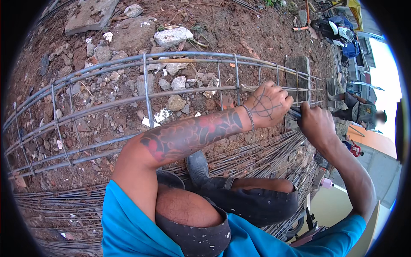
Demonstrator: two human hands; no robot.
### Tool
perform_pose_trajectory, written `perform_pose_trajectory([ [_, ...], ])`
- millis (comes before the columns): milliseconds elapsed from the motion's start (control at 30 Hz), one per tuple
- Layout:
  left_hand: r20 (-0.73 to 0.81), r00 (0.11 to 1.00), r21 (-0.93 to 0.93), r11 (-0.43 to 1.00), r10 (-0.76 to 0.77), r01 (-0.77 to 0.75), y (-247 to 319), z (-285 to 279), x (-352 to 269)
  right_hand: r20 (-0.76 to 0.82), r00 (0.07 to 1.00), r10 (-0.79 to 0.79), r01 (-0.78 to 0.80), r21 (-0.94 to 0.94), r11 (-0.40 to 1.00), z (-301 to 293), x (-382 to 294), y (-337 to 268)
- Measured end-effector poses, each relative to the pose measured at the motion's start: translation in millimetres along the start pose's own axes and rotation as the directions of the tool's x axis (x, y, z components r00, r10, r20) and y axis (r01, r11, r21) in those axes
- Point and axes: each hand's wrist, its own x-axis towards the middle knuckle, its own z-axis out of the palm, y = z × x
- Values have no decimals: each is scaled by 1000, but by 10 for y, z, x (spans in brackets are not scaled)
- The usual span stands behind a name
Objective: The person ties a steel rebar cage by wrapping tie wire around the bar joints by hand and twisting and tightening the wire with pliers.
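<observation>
A long steel rebar cage (146, 91), made of lengthwise bars and square stirrups, lies on the soil before me. My left hand (269, 104) is curled at one of its lengthwise bars, back of the hand upward; the palm is hidden. A pale rod-like end (246, 88) shows beside this hand's fingers, and what it belongs to is unclear. Just to the right, my right hand (316, 123) is closed around a dark hand tool (295, 112), possibly pincers, which reaches toward the left hand. Both hands nearly meet at the cage.
Loose rebar rods (253, 157) spread beside my boot (198, 168). Rubble and a white stone (173, 37) lie beyond the cage, with a concrete slab (91, 16) farther left. A scooter (334, 32), a standing person (364, 110) and another person in red (355, 149) are farther off.
</observation>
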Motion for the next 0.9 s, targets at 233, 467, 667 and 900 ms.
perform_pose_trajectory([
  [233, -23, 975, -68, 973, -223, 221, -3, 28, 32, -263, 960, -92, 44, -181, 983, -259, -43, -9],
  [467, -75, 993, -6, 995, -96, 96, -1, 121, -51, 599, 749, -283, -412, 756, 508, -437, 115, 126],
  [667, 201, 960, -87, 973, -195, 216, -12, -125, 147, -147, 974, -171, 145, -173, 974, -110, -108, 7],
  [900, 219, 897, -80, 909, -383, 408, 61, -88, 112, -352, 884, -307, 177, -356, 918, -74, -131, 38],
])
